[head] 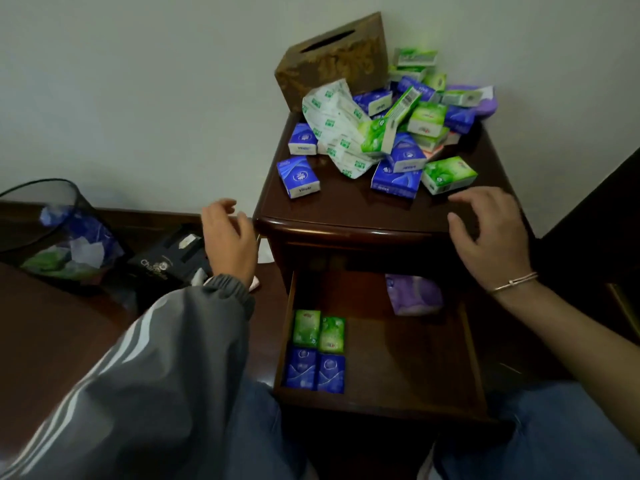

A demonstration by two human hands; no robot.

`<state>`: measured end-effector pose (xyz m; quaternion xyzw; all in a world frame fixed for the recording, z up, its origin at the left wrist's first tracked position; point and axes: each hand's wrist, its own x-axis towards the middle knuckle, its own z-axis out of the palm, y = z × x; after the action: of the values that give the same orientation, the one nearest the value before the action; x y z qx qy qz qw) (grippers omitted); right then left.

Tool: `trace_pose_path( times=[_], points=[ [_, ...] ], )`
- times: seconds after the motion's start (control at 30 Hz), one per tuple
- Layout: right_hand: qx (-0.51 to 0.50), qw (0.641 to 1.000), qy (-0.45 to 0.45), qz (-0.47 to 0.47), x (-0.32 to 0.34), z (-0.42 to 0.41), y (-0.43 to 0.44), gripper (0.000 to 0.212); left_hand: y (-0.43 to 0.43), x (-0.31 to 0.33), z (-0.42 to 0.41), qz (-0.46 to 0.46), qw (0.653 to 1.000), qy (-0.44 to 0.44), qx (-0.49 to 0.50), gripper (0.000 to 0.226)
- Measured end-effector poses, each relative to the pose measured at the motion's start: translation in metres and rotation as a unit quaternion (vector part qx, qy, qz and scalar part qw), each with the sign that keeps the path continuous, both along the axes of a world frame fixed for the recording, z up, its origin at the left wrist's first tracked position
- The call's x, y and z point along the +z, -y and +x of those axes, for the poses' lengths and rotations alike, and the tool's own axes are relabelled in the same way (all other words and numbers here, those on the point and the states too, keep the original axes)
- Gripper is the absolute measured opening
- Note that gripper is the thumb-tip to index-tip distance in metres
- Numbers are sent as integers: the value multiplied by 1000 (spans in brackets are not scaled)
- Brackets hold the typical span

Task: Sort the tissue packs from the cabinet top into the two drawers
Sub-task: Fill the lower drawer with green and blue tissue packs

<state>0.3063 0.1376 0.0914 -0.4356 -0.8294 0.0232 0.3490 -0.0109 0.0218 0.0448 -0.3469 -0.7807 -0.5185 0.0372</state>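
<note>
Packs (pixel 398 126) heaped at the back of the cabinet top (pixel 346 206): glossy blue and green bricks pointing every way. Green pack (pixel 449 175) nearest the front lies long axis left-right. Drawer (pixel 408 362) is open; four packs (pixel 327 356) lie flat at its left, long axes front-to-back, with bare wood to their right. Your right hand (pixel 488 233) hovers spread beside the green pack, empty. Your left hand (pixel 230 240) hangs loosely curled off the top's left edge, empty.

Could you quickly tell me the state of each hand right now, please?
Left hand: open, holding nothing, beside the cabinet top at its left front corner.
Right hand: open, fingers spread, holding nothing, near the green tissue pack.
</note>
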Motion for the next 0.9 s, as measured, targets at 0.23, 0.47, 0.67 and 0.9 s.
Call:
trace_pose_path(
  times=[0.23,0.47,0.67,0.9],
  points=[
    [9,999,40,-31,25,-38,-38,46,-91,43,26,-151,983,-19,-103,55],
    [-20,982,147,-117,14,-88,-66,76,-99,33,34,-198,975,-3,-96,70],
    [-37,975,209,-71,2,-90,-66,70,-84,40,16,-164,963,153,-149,88],
    [-17,979,162,-127,14,-94,-60,67,-75,42,23,-170,957,171,-160,80]
  ],
)
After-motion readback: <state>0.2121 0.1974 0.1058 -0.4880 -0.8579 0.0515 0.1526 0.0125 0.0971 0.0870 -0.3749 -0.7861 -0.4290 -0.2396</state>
